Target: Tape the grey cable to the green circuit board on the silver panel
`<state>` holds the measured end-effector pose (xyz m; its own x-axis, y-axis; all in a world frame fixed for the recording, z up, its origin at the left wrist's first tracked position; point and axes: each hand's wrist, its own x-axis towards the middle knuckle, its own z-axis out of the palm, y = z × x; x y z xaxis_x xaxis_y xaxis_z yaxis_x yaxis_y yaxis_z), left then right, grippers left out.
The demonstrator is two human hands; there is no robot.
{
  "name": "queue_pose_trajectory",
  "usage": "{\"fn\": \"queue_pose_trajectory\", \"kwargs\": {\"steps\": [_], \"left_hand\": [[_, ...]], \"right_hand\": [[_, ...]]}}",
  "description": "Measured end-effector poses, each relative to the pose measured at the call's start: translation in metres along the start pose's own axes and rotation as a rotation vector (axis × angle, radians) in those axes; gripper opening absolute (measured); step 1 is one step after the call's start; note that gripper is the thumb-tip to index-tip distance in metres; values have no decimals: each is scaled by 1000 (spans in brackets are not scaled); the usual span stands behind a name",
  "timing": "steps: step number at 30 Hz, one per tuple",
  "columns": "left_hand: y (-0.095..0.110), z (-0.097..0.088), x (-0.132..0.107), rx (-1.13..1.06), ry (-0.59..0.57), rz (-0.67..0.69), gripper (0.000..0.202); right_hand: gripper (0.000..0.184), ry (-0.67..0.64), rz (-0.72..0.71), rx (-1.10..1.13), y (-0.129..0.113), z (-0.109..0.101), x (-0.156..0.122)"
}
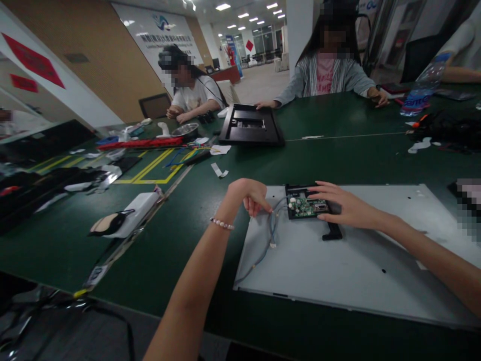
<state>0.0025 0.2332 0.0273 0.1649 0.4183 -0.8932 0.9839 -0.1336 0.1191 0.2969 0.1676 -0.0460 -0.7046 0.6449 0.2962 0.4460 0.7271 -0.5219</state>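
A large flat grey metal panel (361, 271) lies on the green table in front of me. Near its far left part sits a green circuit board (306, 206) in a black bracket (332, 231). Grey-blue cables (272, 228) run from the board's left side down to the panel's near left corner. My left hand (253, 195), with a beaded bracelet on the wrist, has its fingers curled and their tips at the cables, pinching them beside the board. Over the board's right side rests my right hand (343, 204), its fingers spread and the fingertips at the board and bracket.
Across the table a person's hand touches a black frame (251, 125). Another person sits further left. A white power strip (137, 214) with a plug lies left of me. Paper scraps (219, 170), wires, a metal bowl (185, 130) and a water bottle (426, 85) are also on the table.
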Motion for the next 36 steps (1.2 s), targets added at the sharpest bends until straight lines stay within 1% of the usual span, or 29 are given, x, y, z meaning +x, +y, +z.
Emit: {"fn": "queue_pose_trajectory", "kwargs": {"steps": [2, 4, 8, 11, 14, 18, 22, 25, 30, 36], "left_hand": [[0, 0, 0, -7, -3, -3, 54], [0, 0, 1, -8, -5, -3, 54], [-1, -1, 2, -3, -20, -1, 55], [-2, -1, 4, 3, -20, 2, 56], [-4, -1, 5, -3, -1, 4, 54], [-2, 0, 3, -5, 16, 11, 52], [2, 0, -2, -2, 22, 2, 51], [3, 0, -4, -8, 23, -7, 50], [1, 1, -2, -26, 32, 0, 51], [-3, -1, 1, -9, 22, 9, 55]], "right_hand": [[42, -23, -12, 19, 0, 2, 1], [37, -22, -4, 26, 0, 3, 1], [35, -25, 10, -11, 0, 0, -1], [36, -25, 31, -42, -4, -5, -9], [37, -18, 74, -56, -7, -10, -25], [39, -52, 140, -67, -12, -16, -55], [42, -50, 203, -61, -19, -16, -84], [44, -31, 247, -62, -25, -15, -97], [50, -6, 301, -29, -35, -13, -100], [50, 10, 277, -32, -39, -13, -96]]}}
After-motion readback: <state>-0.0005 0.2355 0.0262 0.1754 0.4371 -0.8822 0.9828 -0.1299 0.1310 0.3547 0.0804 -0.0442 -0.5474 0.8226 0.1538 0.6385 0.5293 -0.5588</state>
